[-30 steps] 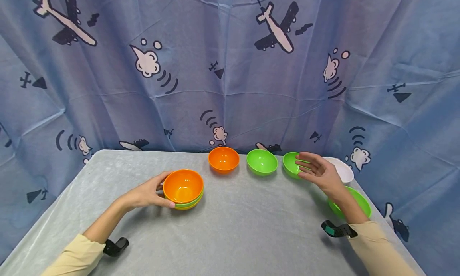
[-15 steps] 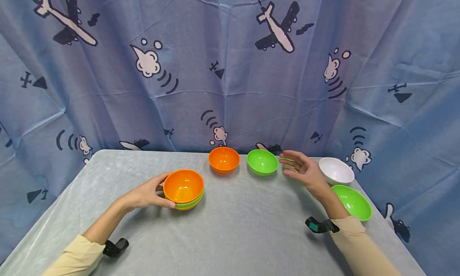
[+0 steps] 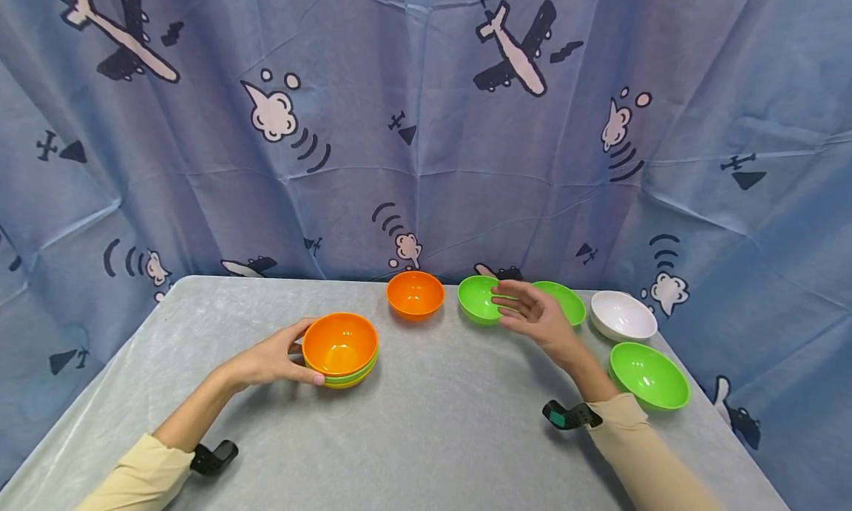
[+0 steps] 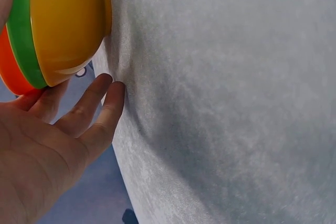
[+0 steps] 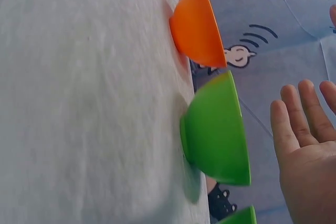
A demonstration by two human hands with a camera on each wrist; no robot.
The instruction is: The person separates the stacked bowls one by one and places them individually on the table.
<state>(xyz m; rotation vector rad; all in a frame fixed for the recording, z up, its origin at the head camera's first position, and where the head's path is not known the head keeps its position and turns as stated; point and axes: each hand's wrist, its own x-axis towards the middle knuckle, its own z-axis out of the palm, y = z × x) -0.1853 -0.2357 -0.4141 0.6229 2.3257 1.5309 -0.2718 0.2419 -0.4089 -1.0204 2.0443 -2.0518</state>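
My left hand (image 3: 266, 359) grips a stack of bowls by its left side, thumb at the front and fingers behind. An orange bowl (image 3: 339, 344) tops the stack, with a green bowl (image 4: 22, 30) under it and a yellow bowl (image 4: 71, 22) lowest, on or close over the cloth in the left wrist view. My right hand (image 3: 535, 319) holds nothing, its fingers extended to the left. It overlaps a green bowl (image 3: 474, 300) in the head view. From the right wrist, that green bowl (image 5: 218, 129) shows apart from the fingers.
Along the table's back edge stand another orange bowl (image 3: 415, 296), a second green bowl (image 3: 566, 302) and a white bowl (image 3: 623, 316). A further green bowl (image 3: 650, 376) sits by the right edge. A grey cloth (image 3: 426, 430) covers the table; a blue printed curtain (image 3: 333, 163) hangs behind.
My right hand has moved left, from in front of the second green bowl to in front of the first one. The left hand and the stack have stayed in place.
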